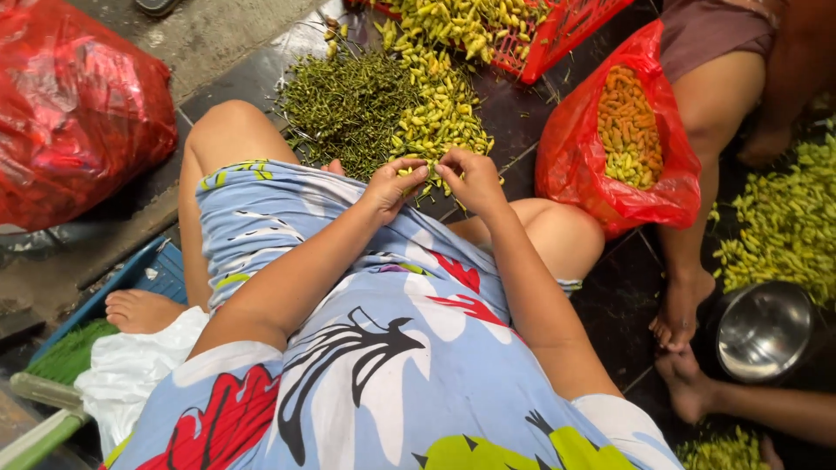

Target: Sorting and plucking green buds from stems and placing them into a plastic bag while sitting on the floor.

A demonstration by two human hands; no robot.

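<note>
My left hand [394, 185] and my right hand [470, 178] meet over my lap, fingers pinched together on a small yellow-green chili [428, 167]. Just beyond them a pile of yellow-green chilies [435, 113] lies on the dark tiled floor. To its left sits a heap of green chili stems [344, 104]. I sit in a blue patterned dress [383, 331] with my knees bent.
A red crate [557, 35] of chilies stands at the top. A red plastic bag [649, 183] holds orange and yellow chilies on the right. Another person's legs [697, 174], more chilies [784, 226] and a metal bowl [764, 331] lie far right. A full red bag [74, 104] sits left.
</note>
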